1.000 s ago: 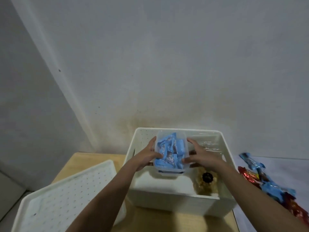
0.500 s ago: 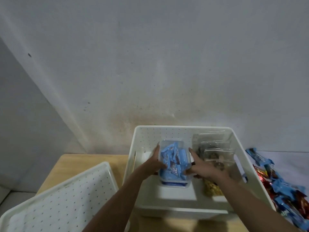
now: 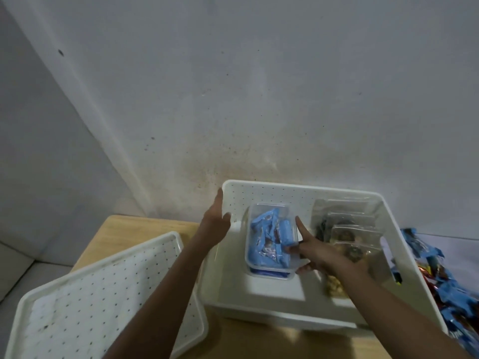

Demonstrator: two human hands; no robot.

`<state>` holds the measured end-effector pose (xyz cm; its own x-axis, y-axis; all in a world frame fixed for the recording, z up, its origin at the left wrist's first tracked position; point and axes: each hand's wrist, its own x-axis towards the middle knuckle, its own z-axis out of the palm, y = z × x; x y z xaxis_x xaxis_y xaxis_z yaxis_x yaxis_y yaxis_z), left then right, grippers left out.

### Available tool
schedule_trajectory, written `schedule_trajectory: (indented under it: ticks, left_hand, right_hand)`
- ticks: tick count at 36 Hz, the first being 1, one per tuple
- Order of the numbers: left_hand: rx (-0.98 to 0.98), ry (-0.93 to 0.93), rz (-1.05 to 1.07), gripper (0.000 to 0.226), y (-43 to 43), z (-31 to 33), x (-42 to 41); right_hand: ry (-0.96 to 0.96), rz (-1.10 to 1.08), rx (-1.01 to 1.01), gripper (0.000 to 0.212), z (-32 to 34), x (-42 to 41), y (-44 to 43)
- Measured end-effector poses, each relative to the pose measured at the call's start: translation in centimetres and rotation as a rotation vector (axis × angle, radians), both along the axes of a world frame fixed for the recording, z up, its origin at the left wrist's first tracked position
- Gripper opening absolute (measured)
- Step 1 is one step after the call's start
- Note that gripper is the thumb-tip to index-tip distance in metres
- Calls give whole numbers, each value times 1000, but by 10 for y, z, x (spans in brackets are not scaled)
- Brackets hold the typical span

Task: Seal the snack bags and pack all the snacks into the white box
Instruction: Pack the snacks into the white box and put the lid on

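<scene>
The white box (image 3: 298,189) stands on the wooden table against the wall. Inside it, a clear plastic container (image 3: 269,240) full of blue snack packets rests on the floor of the box. Clear sealed bags (image 3: 347,229) of dark and tan snacks lie in the box's right half. My left hand (image 3: 215,224) hovers with straight fingers at the box's left wall, apart from the container. My right hand (image 3: 318,251) lies inside the box, its extended fingers touching the container's right side.
The box's white perforated lid (image 3: 98,294) lies on the wooden table (image 3: 145,229) at the left. A pile of loose blue and red snack packets (image 3: 445,278) sits outside the box on the right.
The container has gone down onto the box floor. My left hand has let go of it and drawn back to the left wall; my right hand's fingers have straightened.
</scene>
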<state>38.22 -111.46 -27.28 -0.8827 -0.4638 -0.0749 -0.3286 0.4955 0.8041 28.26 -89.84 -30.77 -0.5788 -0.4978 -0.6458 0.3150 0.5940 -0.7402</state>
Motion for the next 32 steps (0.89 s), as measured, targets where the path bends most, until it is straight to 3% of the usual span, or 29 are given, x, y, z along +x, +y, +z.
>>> schedule_trajectory:
  ticks: [6, 17, 23, 26, 28, 32]
  left_hand:
    - [119, 2, 35, 55, 7, 6, 3]
    - [129, 38, 50, 44, 22, 27, 9]
    - [-16, -80, 122, 48, 26, 28, 5]
    - [-303, -162, 197, 49, 22, 16, 1]
    - [-460, -119, 224, 50, 25, 12, 0]
    - [-426, 54, 205, 46, 63, 32, -19]
  right_hand:
    - [-3, 41, -9, 94, -1, 12, -27]
    - [24, 72, -99, 96, -1, 23, -46]
    - [121, 138, -129, 87, 18, 36, -40]
    - [172, 172, -105, 90, 35, 30, -29]
    - [192, 163, -125, 85, 51, 21, -14]
    - [281, 60, -235, 65, 82, -5, 40]
